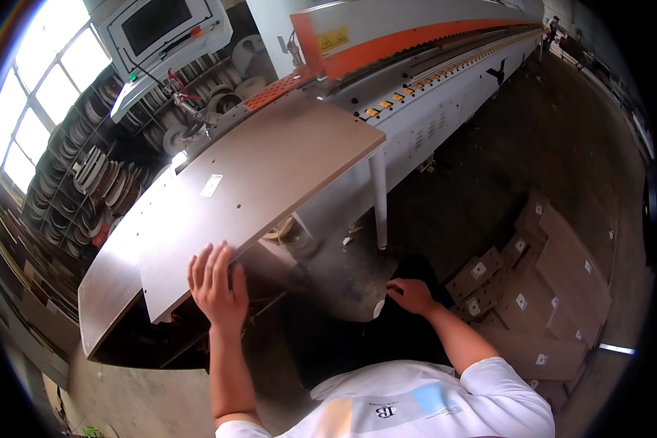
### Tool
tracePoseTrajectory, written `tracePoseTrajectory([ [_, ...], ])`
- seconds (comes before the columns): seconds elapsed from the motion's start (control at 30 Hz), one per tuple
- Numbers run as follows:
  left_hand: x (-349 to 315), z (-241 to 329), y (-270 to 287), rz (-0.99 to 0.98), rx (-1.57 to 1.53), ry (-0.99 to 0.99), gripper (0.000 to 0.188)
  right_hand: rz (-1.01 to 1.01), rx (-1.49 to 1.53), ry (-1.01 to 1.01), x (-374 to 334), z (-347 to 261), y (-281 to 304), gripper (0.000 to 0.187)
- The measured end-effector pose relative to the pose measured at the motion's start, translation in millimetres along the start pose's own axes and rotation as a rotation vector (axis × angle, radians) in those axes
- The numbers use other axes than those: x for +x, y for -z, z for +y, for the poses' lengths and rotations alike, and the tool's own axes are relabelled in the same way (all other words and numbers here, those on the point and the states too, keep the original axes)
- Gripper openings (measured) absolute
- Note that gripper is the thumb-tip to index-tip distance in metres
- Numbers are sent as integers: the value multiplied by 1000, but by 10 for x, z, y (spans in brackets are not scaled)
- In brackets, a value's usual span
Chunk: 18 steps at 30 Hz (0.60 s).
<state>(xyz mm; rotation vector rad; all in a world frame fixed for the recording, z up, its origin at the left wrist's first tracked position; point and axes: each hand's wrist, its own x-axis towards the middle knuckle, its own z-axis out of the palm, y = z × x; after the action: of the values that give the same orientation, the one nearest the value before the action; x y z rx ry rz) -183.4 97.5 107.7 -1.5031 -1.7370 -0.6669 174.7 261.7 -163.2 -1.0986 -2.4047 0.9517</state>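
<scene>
A long, light brown board with a small white label lies on the machine's infeed table. Near its front edge my left hand rests with fingers stretched out flat on top. My right hand is held low over my dark trousers, away from the board. Its fingers are curled in, and whatever they may hold is hidden. Just beside those fingertips a small white piece shows; I cannot tell whether they touch it.
The long machine with an orange-edged cover runs to the far right. A control screen stands over its left end. Reels of edge strip fill racks behind. Labelled boards are stacked on the floor to my right. Another person stands far off.
</scene>
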Motion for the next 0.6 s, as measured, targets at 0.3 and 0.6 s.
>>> tracePoseTrajectory([
  [0.3, 155, 38, -355, -46, 260, 3, 30, 31, -44, 147, -91, 124, -75, 27],
  [0.6, 308, 63, -583, -41, 283, -1, 29, -51, -23, 121, -1, 8, -102, 30],
])
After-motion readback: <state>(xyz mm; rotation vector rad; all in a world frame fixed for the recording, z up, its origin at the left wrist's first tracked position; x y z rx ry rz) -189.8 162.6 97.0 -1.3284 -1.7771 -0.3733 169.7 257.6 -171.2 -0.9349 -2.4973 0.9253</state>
